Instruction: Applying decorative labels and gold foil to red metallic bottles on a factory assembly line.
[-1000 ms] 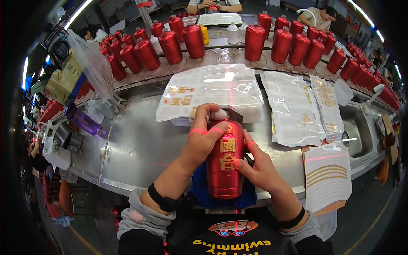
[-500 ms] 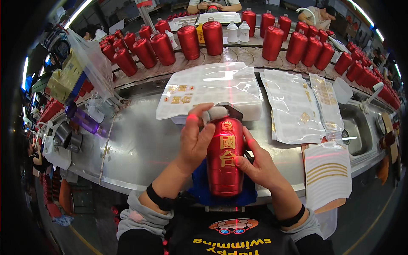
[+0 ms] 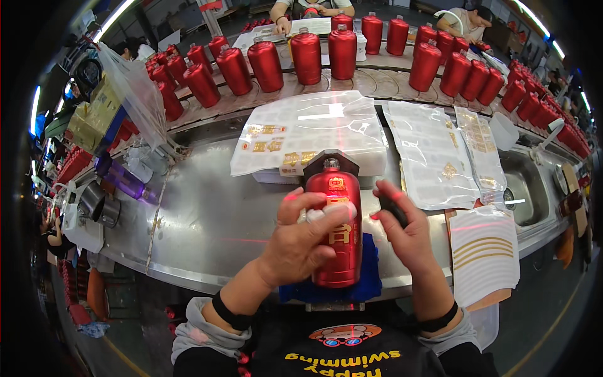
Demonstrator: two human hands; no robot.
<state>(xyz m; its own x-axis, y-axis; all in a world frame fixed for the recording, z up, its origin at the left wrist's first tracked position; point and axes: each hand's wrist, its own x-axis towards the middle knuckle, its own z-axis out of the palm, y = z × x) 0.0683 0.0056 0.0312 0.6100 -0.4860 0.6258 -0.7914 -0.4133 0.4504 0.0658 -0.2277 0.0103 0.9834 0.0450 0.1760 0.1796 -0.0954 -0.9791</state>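
A red bottle (image 3: 336, 264) with gold characters and a narrow clear neck lies leaning away from me on a blue cloth (image 3: 370, 276) at the bench's near edge. A dark angular rest (image 3: 314, 164) stands behind its neck. Across the bottle's front reaches my left hand (image 3: 298, 242), its fingers closed on a small white wad (image 3: 316, 215) that hides part of the gold lettering. My right hand (image 3: 405, 235) is to the right, apart from the bottle. Its thumb and fingers are curled round a dark, flat, rounded piece (image 3: 392, 210), whose kind I cannot make out.
Behind the bottle lies a stack of clear-covered sheets with gold decals (image 3: 308, 129); more decal sheets (image 3: 433, 157) are to its right. White strips with gold bands (image 3: 483, 251) lie near a sink (image 3: 527, 188). Red bottles (image 3: 306, 60) line a conveyor, with people beyond. A purple bottle (image 3: 125, 179) lies left.
My left hand has come down from the bottle's neck to its lettered front with the white wad. The right hand has left the bottle's side. Bottles on the conveyor have shifted right.
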